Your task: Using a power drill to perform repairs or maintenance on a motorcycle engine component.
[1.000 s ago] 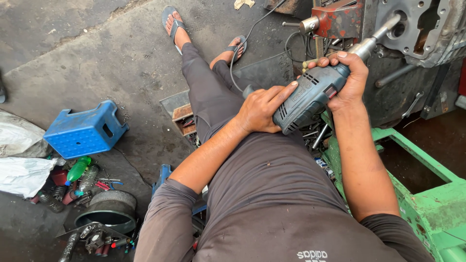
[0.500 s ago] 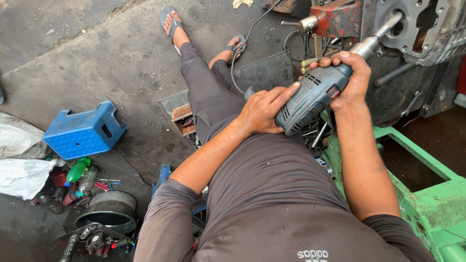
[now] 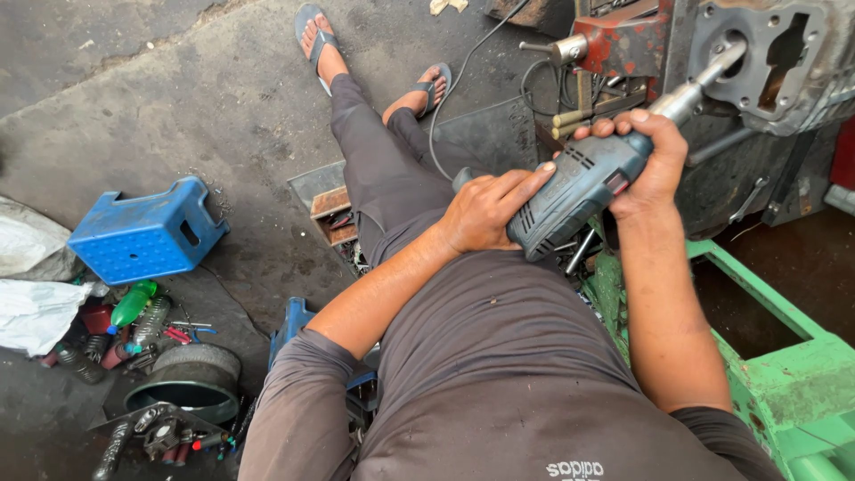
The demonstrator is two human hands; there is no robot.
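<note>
Both hands grip the drill (image 3: 579, 191) — the right hand (image 3: 655, 165) wrapped shut around its front by the chuck, the left hand (image 3: 485, 209) closed on the rear grip. Over the last second the drill has barely shifted; its bit stays pushed into a hole of the grey housing (image 3: 784, 58), so the work there goes on. A blue stool (image 3: 142, 233) lies on the floor — well apart.

Matt grey plastic drill (image 3: 574, 191), rusty painted metal housing (image 3: 766, 62), rough concrete floor (image 3: 178, 98), glossy blue plastic stool (image 3: 147, 230).
</note>
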